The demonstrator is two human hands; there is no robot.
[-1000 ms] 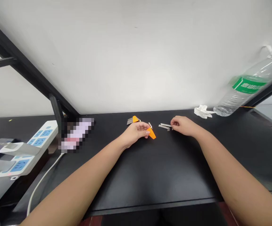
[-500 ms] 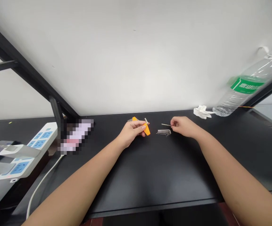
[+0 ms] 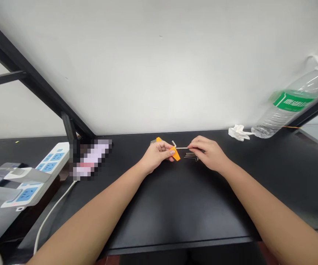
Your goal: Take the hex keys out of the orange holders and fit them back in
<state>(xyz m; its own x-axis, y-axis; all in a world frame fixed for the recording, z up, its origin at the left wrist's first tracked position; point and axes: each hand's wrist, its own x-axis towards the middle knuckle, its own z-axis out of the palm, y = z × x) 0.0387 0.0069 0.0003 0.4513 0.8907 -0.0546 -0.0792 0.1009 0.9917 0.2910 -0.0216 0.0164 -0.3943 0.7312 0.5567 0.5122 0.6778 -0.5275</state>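
My left hand is closed around an orange hex-key holder, held just above the black table. Several keys stick out of the holder's far end, and one short key end stands up beside the fingers. My right hand pinches one thin silver hex key; its tip touches the holder's near end. A small fan of loose hex keys lies on the table directly beneath my right fingers.
A clear water bottle with a green label leans at the back right, with a crumpled white tissue beside it. A white power strip with blue sockets and its cable sit at the left. A black frame post rises at the back left.
My right hand lifted one key from the pile and moved left until the key's tip met the orange holder. My left hand raised and turned the holder slightly.
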